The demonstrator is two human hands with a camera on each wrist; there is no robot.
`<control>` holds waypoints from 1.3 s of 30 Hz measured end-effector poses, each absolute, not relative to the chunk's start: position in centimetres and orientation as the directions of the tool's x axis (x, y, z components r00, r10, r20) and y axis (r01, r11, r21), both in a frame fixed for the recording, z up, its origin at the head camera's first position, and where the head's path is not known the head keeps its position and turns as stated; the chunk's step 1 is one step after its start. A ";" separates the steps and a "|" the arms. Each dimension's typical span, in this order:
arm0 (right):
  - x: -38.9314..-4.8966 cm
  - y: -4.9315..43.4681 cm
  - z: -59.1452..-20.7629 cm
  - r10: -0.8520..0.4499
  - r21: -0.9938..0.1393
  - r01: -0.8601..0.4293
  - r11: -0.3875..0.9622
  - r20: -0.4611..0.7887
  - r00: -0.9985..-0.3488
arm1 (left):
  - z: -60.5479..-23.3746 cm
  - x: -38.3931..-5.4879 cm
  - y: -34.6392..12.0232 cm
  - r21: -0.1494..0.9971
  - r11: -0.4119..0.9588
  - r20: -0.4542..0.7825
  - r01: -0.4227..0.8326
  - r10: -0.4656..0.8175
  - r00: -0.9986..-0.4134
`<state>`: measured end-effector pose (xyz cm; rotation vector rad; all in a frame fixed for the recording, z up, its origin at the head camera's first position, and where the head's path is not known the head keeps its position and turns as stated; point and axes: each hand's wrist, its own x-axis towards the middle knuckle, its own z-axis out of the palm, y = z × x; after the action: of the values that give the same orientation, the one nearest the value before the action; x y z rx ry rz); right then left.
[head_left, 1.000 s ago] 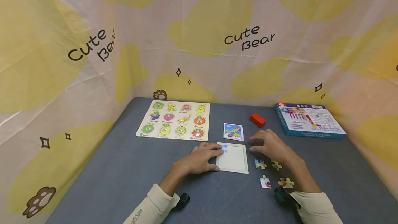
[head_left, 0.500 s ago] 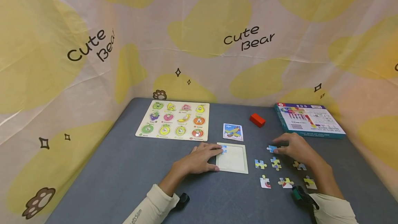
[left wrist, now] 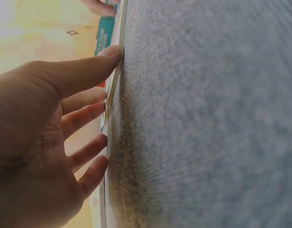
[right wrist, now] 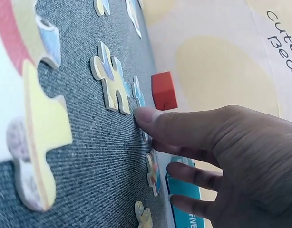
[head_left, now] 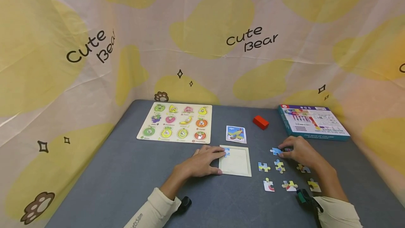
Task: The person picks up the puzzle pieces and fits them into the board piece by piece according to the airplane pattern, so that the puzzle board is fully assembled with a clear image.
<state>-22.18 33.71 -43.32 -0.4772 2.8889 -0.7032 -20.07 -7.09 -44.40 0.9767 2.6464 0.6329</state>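
My left hand rests at the left side of a square wooden puzzle tray, its fingers extended. In the left wrist view the thumb presses on the tray's edge. A blue puzzle piece lies in the tray's upper left corner, right by a fingertip. To the tray's right, my right hand pinches a blue jigsaw piece between thumb and index finger, low over the table. The right wrist view shows this piece edge-on at the thumb tip, partly hidden.
Several loose jigsaw pieces lie in rows right of the tray. Behind it is an airplane picture card, with a red block and a flat box farther right. A fruit board lies back left. Patterned cloth hangs behind.
My right hand has moved right, from beside the tray to the blue jigsaw piece, and now pinches it. The left hand has stayed at the tray.
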 end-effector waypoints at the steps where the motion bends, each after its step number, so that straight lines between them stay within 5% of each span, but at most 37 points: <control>1: -22.2 33.7 -43.3 -0.334 -0.465 -0.273 0.842 -0.052 -0.941 | -44.4 -20.1 -7.1 0.480 0.681 -0.082 0.554 0.663 -0.744; 23: -22.3 33.2 -43.3 -0.302 -0.494 -0.220 0.841 -0.092 -0.949 | -44.3 -20.1 -7.1 0.480 0.680 -0.095 0.554 0.668 -0.738; 39: -22.5 29.9 -43.4 -0.285 -0.465 -0.246 0.850 -0.013 -0.958 | -44.3 -19.9 -7.0 0.479 0.687 -0.098 0.547 0.661 -0.744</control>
<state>-22.46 29.90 -43.45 -0.4234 2.9428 -0.7234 -19.94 -7.01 -44.26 0.9636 2.6368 0.6234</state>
